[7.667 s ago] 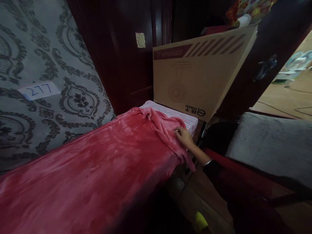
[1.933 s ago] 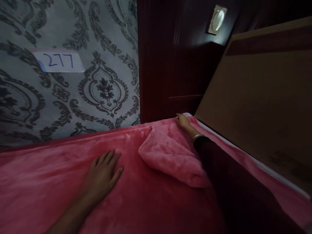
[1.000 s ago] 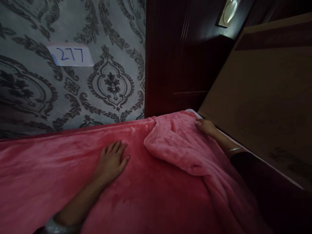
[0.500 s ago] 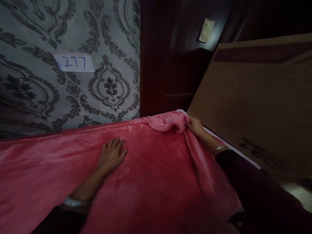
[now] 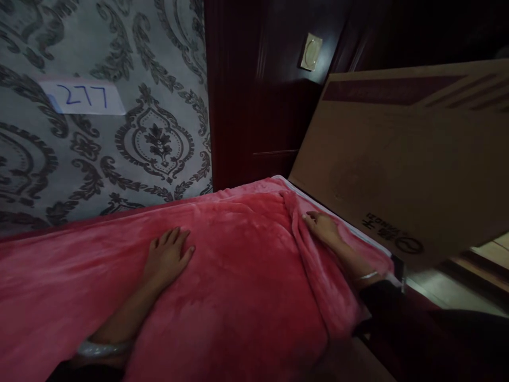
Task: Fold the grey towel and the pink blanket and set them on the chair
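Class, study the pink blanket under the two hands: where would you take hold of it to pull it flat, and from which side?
Probably the bunched ridge of the pink blanket beside the right hand, pinched from the cardboard box side: it stands raised in folds, while the stretch under the left hand lies flat.

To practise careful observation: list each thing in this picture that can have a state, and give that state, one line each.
pink blanket: spread out, bunched into a fold at its right edge.
left hand: open, palm flat on the blanket.
right hand: resting on the fold; grip unclear.
cardboard box: tilted, next to the blanket's edge.
paper label: stuck flat on the wallpaper, reading 277.
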`<act>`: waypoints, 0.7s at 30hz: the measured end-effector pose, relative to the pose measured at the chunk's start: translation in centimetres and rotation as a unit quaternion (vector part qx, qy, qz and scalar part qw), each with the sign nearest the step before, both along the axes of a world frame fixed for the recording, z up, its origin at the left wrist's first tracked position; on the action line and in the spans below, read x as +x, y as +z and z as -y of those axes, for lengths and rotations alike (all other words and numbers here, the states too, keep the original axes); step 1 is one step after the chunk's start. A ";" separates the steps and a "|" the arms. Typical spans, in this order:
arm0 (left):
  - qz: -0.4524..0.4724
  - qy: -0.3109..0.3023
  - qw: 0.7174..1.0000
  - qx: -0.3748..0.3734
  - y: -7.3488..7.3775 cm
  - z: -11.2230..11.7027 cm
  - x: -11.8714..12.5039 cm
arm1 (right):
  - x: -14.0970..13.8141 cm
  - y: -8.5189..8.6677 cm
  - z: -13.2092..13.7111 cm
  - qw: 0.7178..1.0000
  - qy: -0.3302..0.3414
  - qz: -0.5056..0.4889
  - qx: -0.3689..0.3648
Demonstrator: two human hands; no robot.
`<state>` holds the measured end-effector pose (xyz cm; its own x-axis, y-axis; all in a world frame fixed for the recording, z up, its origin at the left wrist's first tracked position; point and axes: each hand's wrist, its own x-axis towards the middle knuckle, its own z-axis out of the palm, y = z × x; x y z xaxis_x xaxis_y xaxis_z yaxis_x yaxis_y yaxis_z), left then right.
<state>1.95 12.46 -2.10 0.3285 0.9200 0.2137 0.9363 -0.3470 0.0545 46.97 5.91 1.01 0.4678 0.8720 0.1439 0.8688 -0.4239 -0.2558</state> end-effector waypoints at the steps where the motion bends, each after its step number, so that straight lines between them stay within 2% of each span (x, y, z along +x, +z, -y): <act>1: -0.004 -0.001 1.000 -0.001 0.2 0.0 0.1 | -0.9 0.0 1.7 1.000 0.005 0.010 0.006; 3: -0.012 -0.005 1.000 -0.001 0.5 0.1 0.2 | -3.3 -0.4 5.2 1.000 0.026 0.011 0.004; 5: -0.018 -0.008 1.000 0.000 0.7 0.2 0.3 | -5.8 -1.4 8.4 0.998 0.060 -0.001 -0.020; 8: -0.024 -0.008 1.000 -0.006 0.9 0.1 0.5 | -7.5 -3.4 11.3 0.995 0.079 0.019 -0.049; 9: -0.025 -0.006 1.000 -0.009 1.0 0.1 0.5 | -7.0 -3.7 11.8 0.996 0.060 0.025 -0.053; 11: -0.028 -0.004 1.000 -0.014 0.9 0.0 0.6 | -4.5 -3.6 12.1 0.998 -0.022 0.028 -0.051; 13: -0.032 -0.004 0.999 -0.013 0.9 -0.1 0.6 | -0.6 -2.4 12.1 0.990 -0.137 0.026 -0.032; 14: -0.035 -0.004 0.999 -0.012 0.9 -0.1 0.6 | 1.5 -1.5 12.0 0.984 -0.174 0.031 -0.022; 16: -0.041 -0.003 0.999 -0.010 0.9 0.0 0.5 | 5.2 0.1 11.9 0.962 -0.271 0.018 -0.020; 18: -0.045 -0.002 0.999 -0.006 0.9 0.0 0.5 | 7.4 1.2 11.4 0.948 -0.315 -0.003 -0.036; 21: -0.049 -0.006 0.999 -0.005 0.9 -0.1 0.4 | 8.0 1.5 8.9 0.958 -0.283 -0.011 -0.033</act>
